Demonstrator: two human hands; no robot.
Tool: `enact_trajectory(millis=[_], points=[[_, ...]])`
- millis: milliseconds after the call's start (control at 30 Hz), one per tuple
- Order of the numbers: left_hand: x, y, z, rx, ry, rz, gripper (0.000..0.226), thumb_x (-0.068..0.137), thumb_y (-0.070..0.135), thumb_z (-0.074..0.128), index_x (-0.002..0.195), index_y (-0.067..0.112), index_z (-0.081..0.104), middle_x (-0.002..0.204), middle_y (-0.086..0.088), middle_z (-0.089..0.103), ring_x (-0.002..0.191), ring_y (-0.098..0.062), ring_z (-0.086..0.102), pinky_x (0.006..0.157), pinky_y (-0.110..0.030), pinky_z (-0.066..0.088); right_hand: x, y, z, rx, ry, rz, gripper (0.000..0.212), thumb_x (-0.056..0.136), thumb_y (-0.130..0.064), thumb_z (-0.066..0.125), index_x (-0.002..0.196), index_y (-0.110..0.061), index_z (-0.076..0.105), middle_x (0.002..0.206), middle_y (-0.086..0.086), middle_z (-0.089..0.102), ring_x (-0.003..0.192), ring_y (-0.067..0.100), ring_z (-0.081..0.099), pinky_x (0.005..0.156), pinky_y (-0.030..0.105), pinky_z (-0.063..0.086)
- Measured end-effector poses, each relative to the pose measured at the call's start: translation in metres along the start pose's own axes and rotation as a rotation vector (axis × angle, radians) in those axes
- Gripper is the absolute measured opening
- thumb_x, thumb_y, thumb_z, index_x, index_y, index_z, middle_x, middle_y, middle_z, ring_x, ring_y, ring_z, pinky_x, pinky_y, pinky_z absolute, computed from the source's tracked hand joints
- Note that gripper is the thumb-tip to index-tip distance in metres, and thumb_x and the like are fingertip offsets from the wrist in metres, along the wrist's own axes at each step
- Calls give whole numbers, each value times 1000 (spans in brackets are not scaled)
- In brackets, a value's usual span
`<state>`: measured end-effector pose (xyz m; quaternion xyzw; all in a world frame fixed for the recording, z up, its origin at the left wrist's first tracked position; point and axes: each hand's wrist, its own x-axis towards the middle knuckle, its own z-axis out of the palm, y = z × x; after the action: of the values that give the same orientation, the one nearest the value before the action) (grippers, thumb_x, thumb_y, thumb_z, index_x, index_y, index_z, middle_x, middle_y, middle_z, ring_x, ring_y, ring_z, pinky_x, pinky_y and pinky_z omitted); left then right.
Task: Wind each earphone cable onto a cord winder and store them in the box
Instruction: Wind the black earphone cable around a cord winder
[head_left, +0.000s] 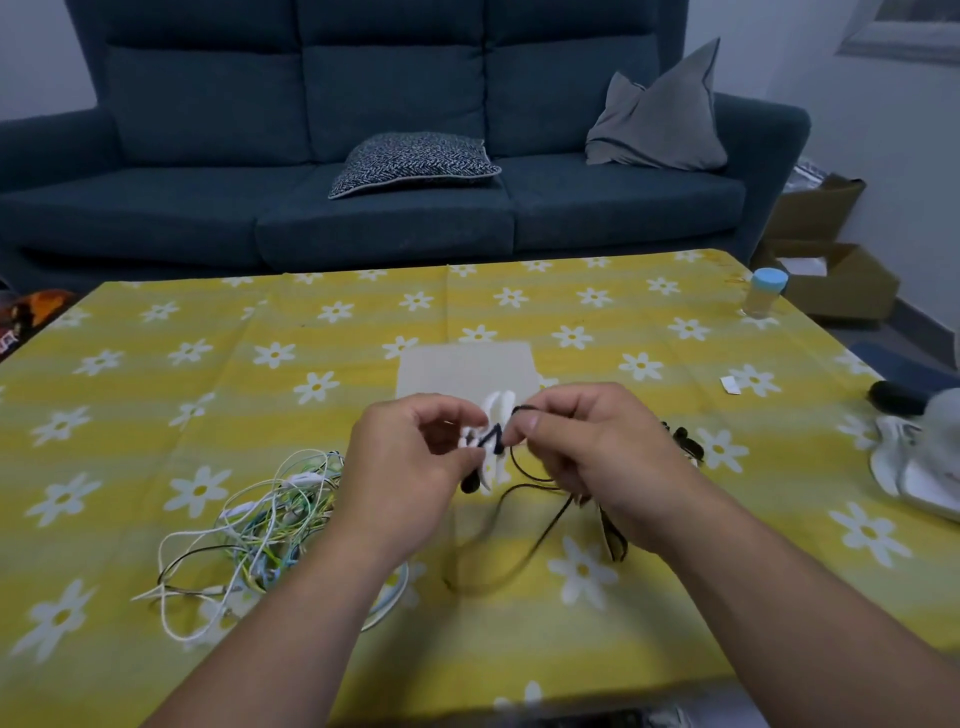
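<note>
Two hands meet above the bench (156, 364): left hand (410, 457) pinches the white cord winder (496, 410), right hand (587, 447) pinches the black earphone cable (524, 487) crossing it; flat tan box (467, 369) behind, contents unseen.

You face a dark blue sofa (363, 218) across the upper frame, carrying a patterned cushion (413, 163) at centre and a grey cushion (660, 119) at upper right. A pale wall (883, 130) and cardboard boxes (831, 270) occupy the right edge.
</note>
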<state>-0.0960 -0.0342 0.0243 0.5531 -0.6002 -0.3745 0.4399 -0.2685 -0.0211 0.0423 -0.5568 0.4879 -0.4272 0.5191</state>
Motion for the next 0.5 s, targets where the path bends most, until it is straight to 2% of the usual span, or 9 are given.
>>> enact_trajectory(millis=[67,133,200,267,367,500], points=[[-1,0,1,20,-67,-3,33,72,-9,78,78,23,74,62,2,66,60,-15,60,59,-28,52,2,0,-7,-93,133,-18,23,91,-7,60,71,-5,72,48,-1,36,45,13,27,44,22,22],[-2,2,1,41,-133,-3,33,72,-9,77,80,23,75,73,-8,71,65,-19,65,67,-31,55,2,1,-12,-278,191,-49,22,89,-10,61,70,-7,72,42,-11,38,41,6,30,43,19,26],[-4,4,2,41,-198,-9,32,73,-9,77,79,22,75,76,-8,72,66,-16,64,69,-32,55,2,2,-14,-422,206,-97,22,90,-14,64,69,-10,71,41,-15,44,40,4,38,43,13,28],[-6,6,2,14,-257,-28,31,73,-9,76,78,22,76,73,-8,70,65,-15,62,69,-33,54,3,3,-17,-475,243,-131,21,89,-18,69,67,-16,69,47,-18,52,45,1,46,47,11,34],[-6,7,1,-89,-304,-50,35,74,-11,76,81,23,77,73,-10,63,67,-18,58,68,-32,51,6,8,-20,-410,282,-120,18,86,-20,74,69,-20,69,51,-15,55,47,0,46,48,10,36],[-7,8,0,-310,-281,-56,36,71,-18,73,80,16,78,77,-9,73,70,-19,66,68,-28,53,10,13,-22,-106,296,3,12,88,-16,72,78,-10,71,51,-6,44,43,10,33,44,23,29]])
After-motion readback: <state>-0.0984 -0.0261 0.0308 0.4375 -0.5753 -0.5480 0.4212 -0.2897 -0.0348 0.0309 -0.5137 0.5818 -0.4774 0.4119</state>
